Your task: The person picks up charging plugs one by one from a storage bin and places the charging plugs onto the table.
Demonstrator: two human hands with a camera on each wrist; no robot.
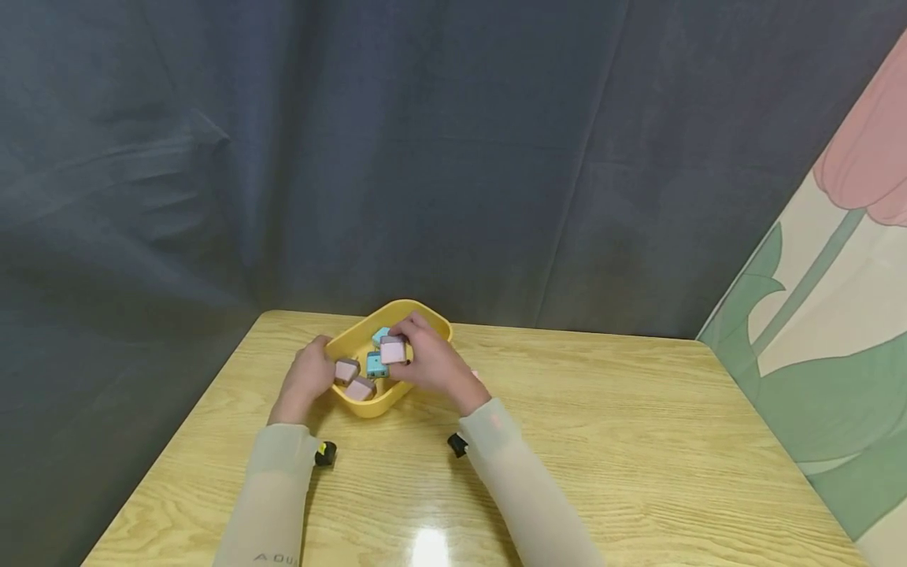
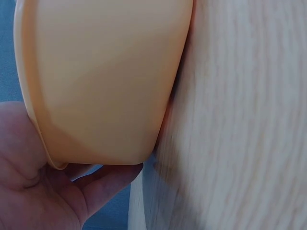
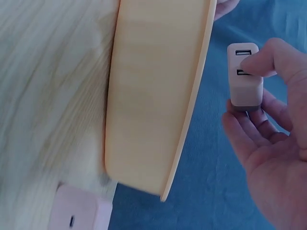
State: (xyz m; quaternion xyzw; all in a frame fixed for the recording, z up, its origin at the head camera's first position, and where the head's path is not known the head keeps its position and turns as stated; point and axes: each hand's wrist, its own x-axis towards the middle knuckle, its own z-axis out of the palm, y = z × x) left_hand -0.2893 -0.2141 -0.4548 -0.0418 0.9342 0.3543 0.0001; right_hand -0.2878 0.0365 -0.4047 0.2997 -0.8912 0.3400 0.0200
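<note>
1. Currently, the yellow bin [image 1: 368,408] is seated on the table [image 1: 602,441], by the far edge, toward the far left corner.
2. Its left end is gripped by the left hand [image 1: 310,372], fingers curled about the wall.
3. A 2-slot pink adapter [image 1: 393,351] is pinched above the bin between the right hand's [image 1: 434,364] thumb and fingers.
4. Inside, 2 pink blocks [image 1: 360,389] and 2 blue blocks [image 1: 377,365] are contained.
5. Another pink block [image 3: 74,211] is positioned right of the bin.

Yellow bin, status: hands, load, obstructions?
Left hand grips yellow bin. Right hand holds pink adapter above it. Nothing visibly in the way; another pink adapter on table beside bin.
</note>
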